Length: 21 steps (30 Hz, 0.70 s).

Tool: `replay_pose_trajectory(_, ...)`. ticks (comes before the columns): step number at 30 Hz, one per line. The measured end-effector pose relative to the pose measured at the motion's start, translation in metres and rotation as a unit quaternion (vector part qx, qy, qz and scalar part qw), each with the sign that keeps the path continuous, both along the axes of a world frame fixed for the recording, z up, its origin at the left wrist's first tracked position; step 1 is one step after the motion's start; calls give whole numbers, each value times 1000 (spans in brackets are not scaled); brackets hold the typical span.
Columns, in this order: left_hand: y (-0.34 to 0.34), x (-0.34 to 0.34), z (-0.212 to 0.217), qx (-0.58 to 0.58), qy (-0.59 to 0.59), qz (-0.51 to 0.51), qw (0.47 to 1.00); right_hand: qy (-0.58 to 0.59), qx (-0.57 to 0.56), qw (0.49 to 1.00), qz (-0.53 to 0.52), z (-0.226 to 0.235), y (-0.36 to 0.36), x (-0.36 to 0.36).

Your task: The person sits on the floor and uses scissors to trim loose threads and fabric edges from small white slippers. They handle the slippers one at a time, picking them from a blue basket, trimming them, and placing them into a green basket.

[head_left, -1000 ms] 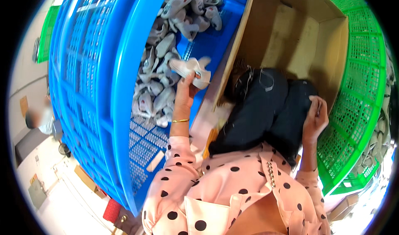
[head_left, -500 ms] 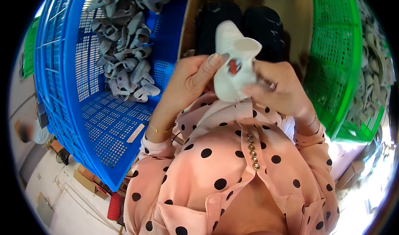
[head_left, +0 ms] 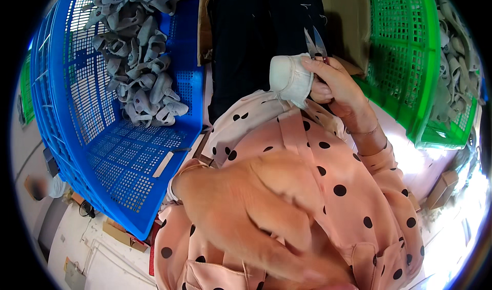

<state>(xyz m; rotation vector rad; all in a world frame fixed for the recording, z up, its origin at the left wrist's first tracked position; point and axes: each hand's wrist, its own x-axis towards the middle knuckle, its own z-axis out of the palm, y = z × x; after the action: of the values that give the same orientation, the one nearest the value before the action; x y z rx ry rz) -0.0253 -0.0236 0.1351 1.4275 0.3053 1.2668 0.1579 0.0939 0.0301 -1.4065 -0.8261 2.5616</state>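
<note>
My right hand point(head_left: 338, 85) grips a small white shoe point(head_left: 288, 77), seen end-on above my lap. The same hand holds a pair of scissors point(head_left: 316, 48), its slim pointed blades parted and aimed away from me. Raised in front of my chest and close to the camera, my left hand point(head_left: 246, 197) holds nothing that I can see. Its fingers are stretched and apart, with the lowest fingertip blurred. The left hand is well apart from the shoe.
To the left stands a blue plastic basket point(head_left: 130, 180) with a heap of grey shoes point(head_left: 136, 69). A green basket point(head_left: 402, 59) rises on the right, and more grey shoes point(head_left: 453, 80) show beyond its wall. An open cardboard box point(head_left: 348, 13) lies ahead, beyond my knees.
My left hand has let go of the white shoe and come up toward my chest. The shoe has turned in my right hand, and the scissors now show clearly. The view has shifted slightly.
</note>
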Motion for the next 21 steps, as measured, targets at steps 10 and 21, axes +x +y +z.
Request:
replay_pose_trajectory(10, 10, -5, -99, -213, 363, 326, 846, 17, 78, 995, 56, 0, -10, -4)
replay_pose_trajectory(21, 10, -5, -114, -295, 272, 278, 873, -168, 730, 602, 275, 36, 7, 7)
